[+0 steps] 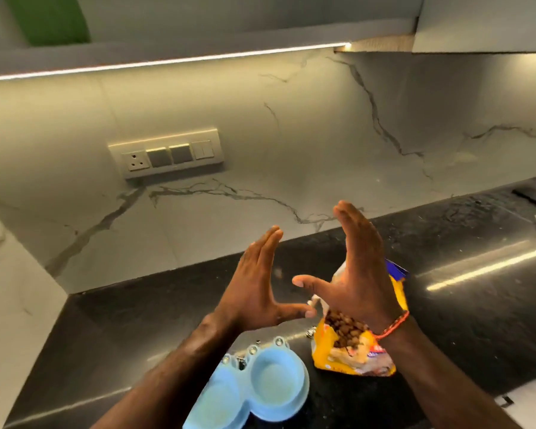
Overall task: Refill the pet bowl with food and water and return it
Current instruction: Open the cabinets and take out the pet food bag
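Note:
A light blue double pet bowl (276, 379) lies on the black countertop (136, 335) near its front edge; both cups look empty. To its right stands a yellow pet food bag (350, 351) printed with brown kibble, partly hidden by my right wrist. My left hand (260, 283) and my right hand (353, 267) are raised above the counter, fingers straight, thumbs spread, palms facing each other. Neither hand holds anything.
A marble backsplash (291, 150) carries a socket and switch panel (167, 154). Wall cabinets with a light strip hang overhead. A marble side wall (13, 305) closes the counter on the left. A pale object shows at the counter's far right edge.

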